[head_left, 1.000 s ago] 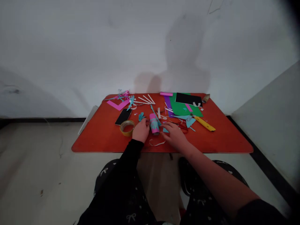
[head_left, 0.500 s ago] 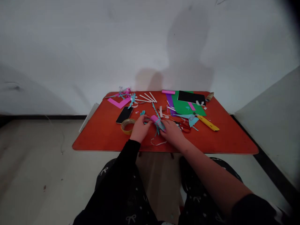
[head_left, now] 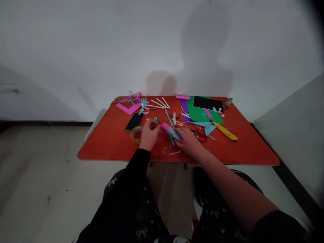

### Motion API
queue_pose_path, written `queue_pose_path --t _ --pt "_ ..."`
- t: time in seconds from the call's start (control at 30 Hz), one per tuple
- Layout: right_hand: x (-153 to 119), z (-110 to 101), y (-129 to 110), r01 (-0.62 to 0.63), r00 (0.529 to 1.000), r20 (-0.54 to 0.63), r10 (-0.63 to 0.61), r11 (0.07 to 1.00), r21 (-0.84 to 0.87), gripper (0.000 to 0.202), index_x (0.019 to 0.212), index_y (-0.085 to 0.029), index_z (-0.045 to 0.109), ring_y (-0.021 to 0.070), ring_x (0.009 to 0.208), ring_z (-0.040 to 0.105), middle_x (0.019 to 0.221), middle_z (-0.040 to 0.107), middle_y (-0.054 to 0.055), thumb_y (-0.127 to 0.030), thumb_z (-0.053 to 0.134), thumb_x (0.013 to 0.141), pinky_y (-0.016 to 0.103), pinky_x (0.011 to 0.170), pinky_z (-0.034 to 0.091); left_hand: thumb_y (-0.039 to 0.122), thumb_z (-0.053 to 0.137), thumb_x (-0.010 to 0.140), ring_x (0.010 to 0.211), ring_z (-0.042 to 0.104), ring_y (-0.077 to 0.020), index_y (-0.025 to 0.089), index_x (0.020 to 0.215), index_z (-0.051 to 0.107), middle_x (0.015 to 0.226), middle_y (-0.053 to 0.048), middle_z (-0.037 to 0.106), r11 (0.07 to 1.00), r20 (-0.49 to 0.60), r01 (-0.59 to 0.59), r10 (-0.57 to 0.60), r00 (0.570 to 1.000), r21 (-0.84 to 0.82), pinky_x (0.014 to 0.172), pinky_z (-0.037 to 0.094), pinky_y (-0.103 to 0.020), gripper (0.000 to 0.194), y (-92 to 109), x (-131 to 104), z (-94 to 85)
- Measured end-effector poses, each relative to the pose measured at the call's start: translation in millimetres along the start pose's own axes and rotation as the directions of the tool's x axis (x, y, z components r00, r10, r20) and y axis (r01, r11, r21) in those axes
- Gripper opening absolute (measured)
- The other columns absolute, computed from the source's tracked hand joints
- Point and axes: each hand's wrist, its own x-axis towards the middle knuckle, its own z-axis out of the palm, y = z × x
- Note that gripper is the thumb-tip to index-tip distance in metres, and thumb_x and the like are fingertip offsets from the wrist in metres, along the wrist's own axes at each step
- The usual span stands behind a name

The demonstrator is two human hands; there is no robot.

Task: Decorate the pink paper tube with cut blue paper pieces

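Observation:
A pink paper roll with teal fringed paper wrapped round it lies tilted in my right hand, whose fingers are closed on its lower right end. My left hand is just off the roll's upper left end, fingers curled and tips together; whatever they hold, if anything, is too small to make out. Teal strips hang below the roll. Beside my left wrist, partly covered by the hand, is a roll of tape. Red-handled scissors lie just beyond my right hand.
A phone lies at left, near a pink paper corner and shredded paper. White sticks fan out at the back. Green paper, a black sheet and a yellow cutter are at right. A wall stands behind the table.
My left hand has drawn back slightly to the left, away from the paper roll. The right hand keeps its hold, with the roll showing a little more. The view has shifted slightly.

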Motion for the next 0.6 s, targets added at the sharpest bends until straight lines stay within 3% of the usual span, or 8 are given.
queue_pose_path --t 0.27,0.4,0.6 --pt "-5 -12 15 0.038 0.996 0.072 -0.042 0.997 0.062 0.062 0.15 -0.018 0.054 0.0316 0.138 0.054 0.148 0.06 0.016 -0.027 0.064 0.089 0.048 0.119 0.04 0.027 0.067 0.086 0.075 0.054 -0.0136 0.022 0.088 0.052 0.081 0.003 0.055 0.96 0.009 -0.178 0.18 0.984 0.215 0.073 0.045 -0.025 0.016 3 -5 -1.8" --pt "-9 -17 19 0.032 0.995 0.094 -0.038 0.997 0.072 0.062 0.151 -0.02 0.054 0.0316 0.14 0.053 0.15 0.059 0.015 -0.029 0.064 0.09 0.049 0.12 0.039 0.029 0.065 0.088 0.076 0.055 -0.0144 0.022 0.087 0.052 0.081 0.002 0.056 0.934 -0.004 -0.167 0.177 0.984 0.316 0.075 0.044 -0.026 0.015 6 -5 -3.3" --pt "-13 -22 21 0.016 0.988 0.151 -0.025 0.998 0.056 0.065 0.152 -0.018 0.054 0.033 0.143 0.05 0.152 0.057 0.017 -0.029 0.066 0.089 0.05 0.121 0.039 0.027 0.066 0.088 0.073 0.052 -0.0136 0.022 0.084 0.051 0.078 0.002 0.054 0.929 -0.052 -0.206 0.233 0.971 0.307 0.072 0.043 -0.026 0.017 9 -1 -8.5"
